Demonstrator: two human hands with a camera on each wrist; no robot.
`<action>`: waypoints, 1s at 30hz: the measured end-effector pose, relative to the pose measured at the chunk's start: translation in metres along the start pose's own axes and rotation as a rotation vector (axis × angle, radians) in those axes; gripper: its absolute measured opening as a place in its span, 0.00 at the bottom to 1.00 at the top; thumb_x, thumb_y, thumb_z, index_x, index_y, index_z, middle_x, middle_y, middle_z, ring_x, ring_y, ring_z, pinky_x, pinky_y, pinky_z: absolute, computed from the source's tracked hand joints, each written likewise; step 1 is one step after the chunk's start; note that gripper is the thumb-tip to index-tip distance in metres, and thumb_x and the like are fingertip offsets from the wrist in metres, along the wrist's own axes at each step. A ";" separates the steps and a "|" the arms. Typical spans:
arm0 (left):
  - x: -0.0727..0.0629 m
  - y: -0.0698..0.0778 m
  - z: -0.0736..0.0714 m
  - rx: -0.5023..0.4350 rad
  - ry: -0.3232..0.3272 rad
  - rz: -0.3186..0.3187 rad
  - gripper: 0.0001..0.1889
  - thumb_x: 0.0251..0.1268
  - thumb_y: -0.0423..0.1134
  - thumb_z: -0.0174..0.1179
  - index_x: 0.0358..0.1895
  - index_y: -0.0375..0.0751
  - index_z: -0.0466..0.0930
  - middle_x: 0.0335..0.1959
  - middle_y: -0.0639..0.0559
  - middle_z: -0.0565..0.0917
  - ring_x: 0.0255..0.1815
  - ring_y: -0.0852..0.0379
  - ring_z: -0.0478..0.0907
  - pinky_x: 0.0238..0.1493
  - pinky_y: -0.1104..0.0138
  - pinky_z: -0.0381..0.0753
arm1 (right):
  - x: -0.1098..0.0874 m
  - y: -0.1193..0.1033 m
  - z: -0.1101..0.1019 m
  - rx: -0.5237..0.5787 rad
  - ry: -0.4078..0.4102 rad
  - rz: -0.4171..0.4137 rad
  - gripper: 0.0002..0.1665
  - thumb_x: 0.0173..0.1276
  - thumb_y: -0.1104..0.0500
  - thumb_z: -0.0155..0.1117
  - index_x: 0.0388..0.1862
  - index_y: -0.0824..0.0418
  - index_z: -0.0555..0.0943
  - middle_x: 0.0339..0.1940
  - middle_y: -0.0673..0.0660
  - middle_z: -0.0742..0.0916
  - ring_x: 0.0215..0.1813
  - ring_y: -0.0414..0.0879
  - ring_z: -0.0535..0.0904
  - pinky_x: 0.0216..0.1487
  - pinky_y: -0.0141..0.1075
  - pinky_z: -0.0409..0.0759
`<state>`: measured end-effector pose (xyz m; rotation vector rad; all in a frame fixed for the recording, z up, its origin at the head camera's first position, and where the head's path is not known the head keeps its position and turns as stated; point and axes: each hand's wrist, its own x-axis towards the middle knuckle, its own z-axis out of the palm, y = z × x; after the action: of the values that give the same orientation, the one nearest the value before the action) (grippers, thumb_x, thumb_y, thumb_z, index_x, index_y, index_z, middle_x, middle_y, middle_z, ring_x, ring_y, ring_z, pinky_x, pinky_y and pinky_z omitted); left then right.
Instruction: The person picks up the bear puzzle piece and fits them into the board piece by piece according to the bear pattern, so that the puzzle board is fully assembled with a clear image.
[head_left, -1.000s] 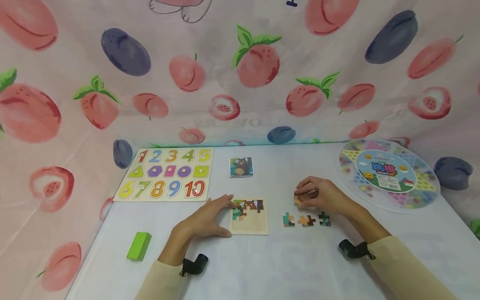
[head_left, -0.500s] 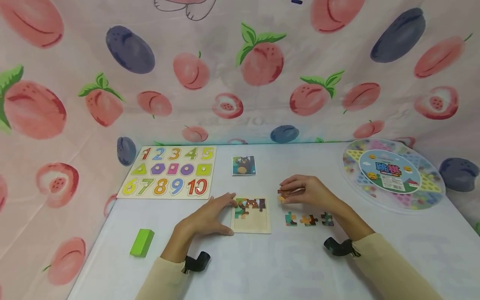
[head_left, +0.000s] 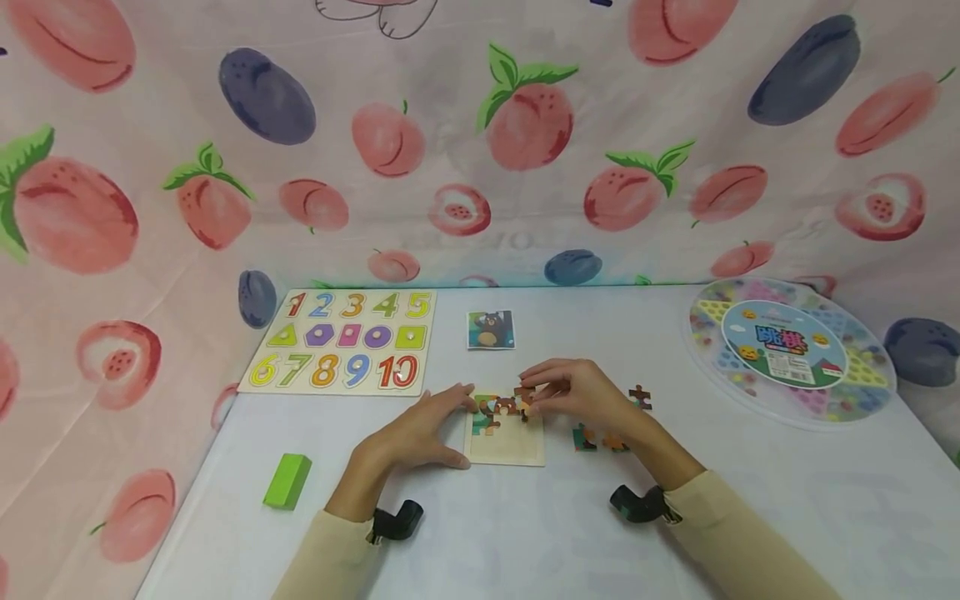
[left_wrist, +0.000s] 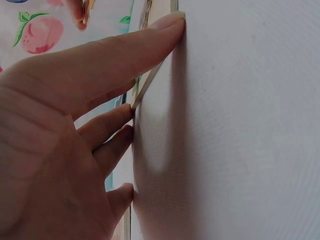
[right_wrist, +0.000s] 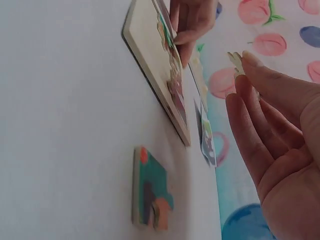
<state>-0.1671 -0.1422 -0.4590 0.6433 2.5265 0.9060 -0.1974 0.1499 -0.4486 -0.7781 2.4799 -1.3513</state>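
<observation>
A small square wooden puzzle tray lies on the table, its upper part and left side filled with bear-picture pieces. My left hand spreads thumb and fingers along the tray's left edge; in the left wrist view the thumb touches that edge. Over the tray's upper right corner, my right hand pinches a brown jigsaw piece between thumb and fingertips, raised above the tray. Loose jigsaw pieces lie right of the tray: a teal one, an orange-brown one and a dark one. The right forearm hides part of that area.
Behind the tray lies a bear picture card. A number-and-shape board is at back left, a green block at front left. A round board game in clear packaging sits at back right, before a fruit-print curtain.
My right hand has carried the brown jigsaw piece leftward from beside the loose pieces to over the tray's upper right corner. My left hand has stayed at the tray's left edge.
</observation>
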 end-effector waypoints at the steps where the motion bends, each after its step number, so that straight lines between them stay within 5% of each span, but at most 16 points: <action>1: 0.000 0.000 0.000 -0.002 -0.001 -0.002 0.34 0.48 0.39 0.80 0.62 0.48 0.78 0.81 0.49 0.65 0.86 0.46 0.53 0.87 0.40 0.41 | 0.001 0.000 0.003 -0.001 -0.004 -0.003 0.21 0.61 0.62 0.76 0.54 0.62 0.87 0.59 0.60 0.88 0.45 0.41 0.88 0.43 0.28 0.88; 12: -0.001 0.000 -0.002 -0.007 -0.009 0.011 0.35 0.49 0.40 0.80 0.63 0.46 0.77 0.81 0.47 0.65 0.86 0.44 0.53 0.85 0.38 0.43 | 0.006 0.001 0.027 0.044 -0.067 -0.020 0.20 0.59 0.60 0.78 0.51 0.65 0.88 0.56 0.63 0.88 0.39 0.38 0.88 0.40 0.28 0.88; 30: -0.001 -0.001 -0.001 -0.011 -0.010 0.015 0.36 0.49 0.40 0.80 0.64 0.47 0.76 0.81 0.47 0.65 0.86 0.45 0.53 0.86 0.38 0.43 | 0.011 0.002 0.040 -0.070 -0.099 0.005 0.18 0.59 0.57 0.78 0.48 0.62 0.90 0.51 0.58 0.90 0.35 0.32 0.85 0.38 0.24 0.84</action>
<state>-0.1674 -0.1437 -0.4584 0.6631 2.5093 0.9187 -0.1906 0.1156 -0.4716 -0.8324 2.4614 -1.2001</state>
